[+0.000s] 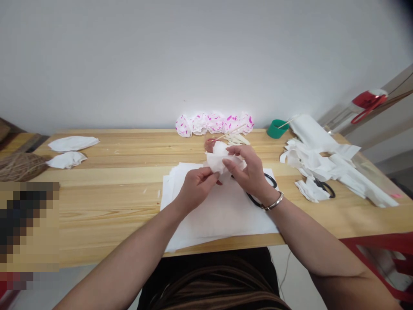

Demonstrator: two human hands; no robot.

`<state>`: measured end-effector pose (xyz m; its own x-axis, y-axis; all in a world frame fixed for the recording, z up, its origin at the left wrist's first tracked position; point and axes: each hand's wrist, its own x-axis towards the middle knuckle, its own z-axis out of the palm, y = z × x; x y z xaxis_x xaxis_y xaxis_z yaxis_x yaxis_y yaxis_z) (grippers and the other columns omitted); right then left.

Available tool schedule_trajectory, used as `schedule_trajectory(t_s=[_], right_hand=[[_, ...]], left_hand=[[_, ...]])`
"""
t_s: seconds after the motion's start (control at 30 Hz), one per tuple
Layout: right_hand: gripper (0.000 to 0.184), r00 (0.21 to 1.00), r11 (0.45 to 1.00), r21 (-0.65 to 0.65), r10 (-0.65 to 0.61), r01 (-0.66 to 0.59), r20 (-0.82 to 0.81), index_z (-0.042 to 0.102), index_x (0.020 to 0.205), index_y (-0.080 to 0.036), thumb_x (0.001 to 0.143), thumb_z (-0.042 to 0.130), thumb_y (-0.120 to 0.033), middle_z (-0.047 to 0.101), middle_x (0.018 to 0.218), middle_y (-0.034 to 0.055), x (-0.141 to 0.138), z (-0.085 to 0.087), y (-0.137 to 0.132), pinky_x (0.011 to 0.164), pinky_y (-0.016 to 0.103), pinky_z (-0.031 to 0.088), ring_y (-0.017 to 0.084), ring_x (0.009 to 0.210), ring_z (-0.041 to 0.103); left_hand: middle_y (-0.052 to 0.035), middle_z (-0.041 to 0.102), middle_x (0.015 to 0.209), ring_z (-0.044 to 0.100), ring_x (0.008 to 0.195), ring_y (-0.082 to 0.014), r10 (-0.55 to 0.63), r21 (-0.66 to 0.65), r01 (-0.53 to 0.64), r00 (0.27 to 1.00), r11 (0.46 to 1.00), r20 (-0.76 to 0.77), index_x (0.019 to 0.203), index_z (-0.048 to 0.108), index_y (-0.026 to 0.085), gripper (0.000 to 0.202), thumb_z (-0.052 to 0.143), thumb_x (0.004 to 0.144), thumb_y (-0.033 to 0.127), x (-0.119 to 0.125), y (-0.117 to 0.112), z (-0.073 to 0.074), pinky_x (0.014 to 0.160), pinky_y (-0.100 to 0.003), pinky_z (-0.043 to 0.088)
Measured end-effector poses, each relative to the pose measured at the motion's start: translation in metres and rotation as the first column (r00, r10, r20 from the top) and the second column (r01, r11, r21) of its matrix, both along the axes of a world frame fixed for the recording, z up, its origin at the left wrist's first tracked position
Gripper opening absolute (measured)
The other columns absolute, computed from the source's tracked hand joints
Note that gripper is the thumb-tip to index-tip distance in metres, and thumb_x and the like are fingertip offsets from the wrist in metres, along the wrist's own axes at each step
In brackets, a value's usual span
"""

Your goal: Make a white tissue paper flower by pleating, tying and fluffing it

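Observation:
Between both hands, above a stack of white paper sheets [219,211], is a piece of thin white paper [216,159], gathered and flared. My left hand [199,185] pinches its lower edge between thumb and fingers. At the paper's right side my right hand [248,170] has its thumb and fingertips closed on the upper edge. Partly hidden under my right hand lie scissors with black handles [270,181], resting on the stack. Just beyond the hands are a small red ring-shaped item [210,142], a thin stick [230,132] and some pale strips [238,139].
Against the wall stand several white paper balls with pink marks [214,122]. A green cup [277,129] holds a stick. White paper scraps [309,161] and a bottle with a red lid [368,101] are at right. Folded white pieces [73,143] and twine [22,167] lie left.

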<state>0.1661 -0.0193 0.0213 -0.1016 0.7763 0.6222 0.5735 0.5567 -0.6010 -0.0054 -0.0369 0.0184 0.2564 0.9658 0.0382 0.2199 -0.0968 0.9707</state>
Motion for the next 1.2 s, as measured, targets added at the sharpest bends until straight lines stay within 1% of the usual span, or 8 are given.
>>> schedule_trajectory(t_s=[0.07,0.2,0.37,0.5,0.7,0.87,1.03,1.2], right_hand=[[0.027,0.997,0.998,0.042,0.037,-0.040,0.070,0.058,0.099,-0.019,0.078,0.064,-0.035,0.063,0.090,0.0054,-0.0009,0.0004,-0.0012,0.081,0.037,0.042,0.020,0.087,0.053],[0.009,0.987,0.996,0.069,0.043,-0.054,0.156,0.063,0.089,-0.021,0.082,0.058,-0.025,0.065,0.083,0.0026,-0.0012,-0.0039,0.0002,0.078,0.037,0.040,0.019,0.084,0.053],[0.012,0.976,0.989,0.086,0.100,-0.118,0.193,0.064,0.086,-0.021,0.086,0.052,-0.019,0.065,0.079,0.0022,-0.0014,-0.0058,0.0005,0.076,0.036,0.039,0.017,0.079,0.052],[0.014,0.970,0.984,0.069,0.146,-0.162,0.194,0.065,0.085,-0.020,0.087,0.051,-0.020,0.065,0.078,0.0028,-0.0035,-0.0042,-0.0007,0.076,0.034,0.039,0.016,0.078,0.053],[0.017,0.990,0.992,-0.123,-0.029,0.012,-0.139,0.063,0.076,-0.018,0.085,0.054,-0.029,0.061,0.072,0.0020,-0.0027,-0.0036,0.0025,0.068,0.029,0.042,0.014,0.071,0.053],[0.025,0.930,0.921,-0.384,-0.079,-0.070,-0.360,0.061,0.073,-0.017,0.084,0.054,-0.039,0.056,0.064,-0.0010,-0.0007,0.0012,0.0035,0.059,0.025,0.040,0.011,0.061,0.048],[0.029,0.975,0.950,-0.308,-0.015,-0.055,-0.221,0.055,0.067,-0.017,0.077,0.062,-0.044,0.052,0.065,-0.0015,-0.0029,0.0030,0.0003,0.060,0.025,0.038,0.011,0.063,0.046],[0.040,0.996,0.983,-0.184,-0.043,0.028,-0.078,0.036,0.051,-0.018,0.081,0.058,-0.035,0.035,0.052,-0.0051,-0.0058,-0.0029,0.0012,0.052,0.025,0.028,0.008,0.052,0.032]], left_hand=[[-0.0005,0.066,0.066,0.059,0.067,-0.0145,-0.023,0.076,0.027,0.998,0.997,-0.055,0.069,0.068,0.018,0.021,0.056,0.081,0.029,0.0001,-0.0019,-0.0014,0.065,-0.027,0.043],[-0.0006,0.064,0.064,0.057,0.065,-0.0148,-0.023,0.174,0.045,0.992,0.984,-0.127,0.066,0.067,0.017,0.018,0.058,0.078,0.028,0.0016,-0.0051,-0.0021,0.058,-0.025,0.041],[-0.0005,0.063,0.062,0.059,0.061,-0.0143,0.011,0.066,-0.009,0.999,0.998,-0.031,0.070,0.064,0.017,0.024,0.059,0.079,0.039,0.0026,-0.0038,-0.0003,0.056,-0.024,0.042],[-0.0002,0.061,0.056,0.056,0.056,-0.0125,0.081,0.019,-0.080,0.996,0.997,-0.043,0.060,0.058,0.017,0.035,0.054,0.083,0.044,0.0022,-0.0016,-0.0011,0.057,-0.024,0.042],[-0.0012,0.064,0.056,0.056,0.056,-0.0122,0.093,-0.041,-0.093,0.996,0.995,0.016,0.063,0.061,0.016,0.038,0.050,0.085,0.045,0.0038,-0.0008,0.0009,0.060,-0.024,0.043],[-0.0018,0.066,0.058,0.058,0.058,-0.0128,0.087,-0.082,-0.083,0.995,0.993,0.050,0.072,0.065,0.016,0.034,0.049,0.086,0.043,0.0043,-0.0006,0.0039,0.061,-0.025,0.044],[-0.0015,0.065,0.060,0.058,0.060,-0.0127,0.062,0.014,-0.062,0.998,0.998,-0.032,0.069,0.065,0.016,0.036,0.049,0.087,0.043,0.0025,-0.0022,0.0010,0.063,-0.025,0.044],[-0.0018,0.065,0.065,0.059,0.062,-0.0142,0.019,0.058,-0.016,0.999,0.998,-0.051,0.070,0.064,0.016,0.030,0.059,0.079,0.044,0.0027,-0.0033,-0.0035,0.058,-0.025,0.044]])
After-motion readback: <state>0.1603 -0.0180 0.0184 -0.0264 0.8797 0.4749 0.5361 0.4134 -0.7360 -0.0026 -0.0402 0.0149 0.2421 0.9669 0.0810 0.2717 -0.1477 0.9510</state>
